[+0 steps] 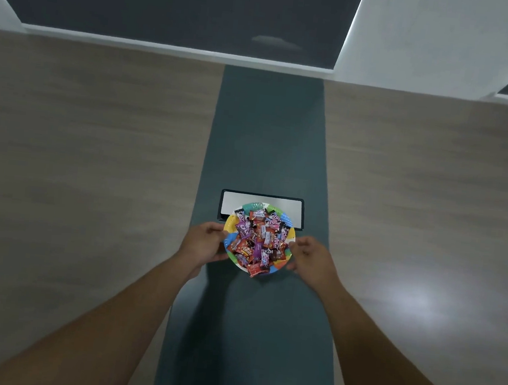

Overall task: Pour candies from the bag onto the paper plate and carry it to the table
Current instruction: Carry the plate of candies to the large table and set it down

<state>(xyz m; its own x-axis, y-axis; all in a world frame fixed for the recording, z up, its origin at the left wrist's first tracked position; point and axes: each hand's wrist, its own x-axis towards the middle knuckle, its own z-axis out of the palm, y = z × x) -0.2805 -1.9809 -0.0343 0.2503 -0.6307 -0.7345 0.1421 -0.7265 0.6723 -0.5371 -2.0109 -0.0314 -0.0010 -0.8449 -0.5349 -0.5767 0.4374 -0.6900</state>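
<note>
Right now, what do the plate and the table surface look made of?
Plate: likely thin paper, printed with bright colour blocks on a white rim, matte. Table: wood-grain laminate or veneer, faintly glossy given the light glare; its dark green centre strip looks smooth and matte.

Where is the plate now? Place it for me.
In the head view the plate sits centre, on the table's dark strip, overlapping a white panel, between the left hand and right hand.

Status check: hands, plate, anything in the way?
Left hand and right hand at paper plate rim. Candies piled on it. Grey panel partly under plate.
</note>
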